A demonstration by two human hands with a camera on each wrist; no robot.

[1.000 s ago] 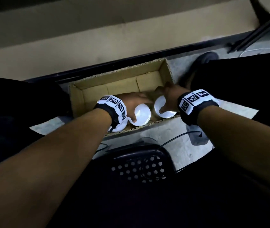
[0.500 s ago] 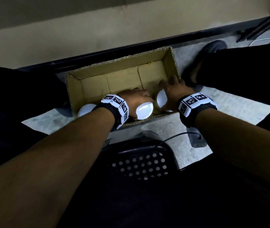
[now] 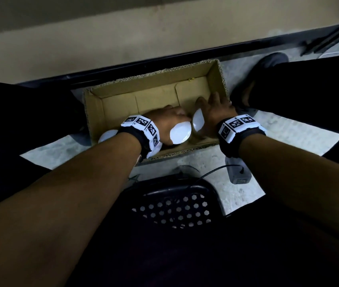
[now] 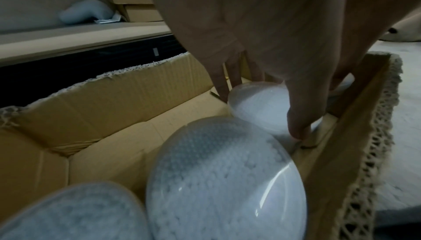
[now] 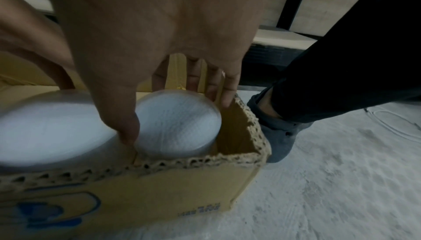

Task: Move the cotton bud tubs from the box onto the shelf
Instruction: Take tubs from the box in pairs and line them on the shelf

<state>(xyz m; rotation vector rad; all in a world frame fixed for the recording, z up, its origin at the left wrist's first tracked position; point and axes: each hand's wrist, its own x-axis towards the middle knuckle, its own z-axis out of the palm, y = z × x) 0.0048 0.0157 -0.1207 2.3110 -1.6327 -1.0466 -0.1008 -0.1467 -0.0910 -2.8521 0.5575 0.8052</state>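
An open cardboard box (image 3: 156,96) lies on the floor between my legs, with round cotton bud tubs along its near wall. My left hand (image 3: 173,121) grips the middle tub (image 4: 259,107), fingers behind it and thumb (image 4: 298,123) in front. My right hand (image 3: 212,109) grips the right-end tub (image 5: 177,123), thumb (image 5: 123,121) wedged between it and its neighbour (image 5: 52,128), fingers on the far side by the box's end wall. Two more tubs (image 4: 223,180) lie left of the gripped ones. A beige shelf board (image 3: 123,38) runs behind the box.
A black perforated stool seat (image 3: 174,204) sits under me, with a cable and a grey adapter (image 3: 238,172) on the pale floor. Dark trouser legs flank the box, and a shoe (image 3: 272,61) stands at its right end. The far half of the box shows bare cardboard.
Both hands have reached deeper round their tubs, fingers now on the far sides. The two gripped tubs have tilted, and a tub at the left has come into view.
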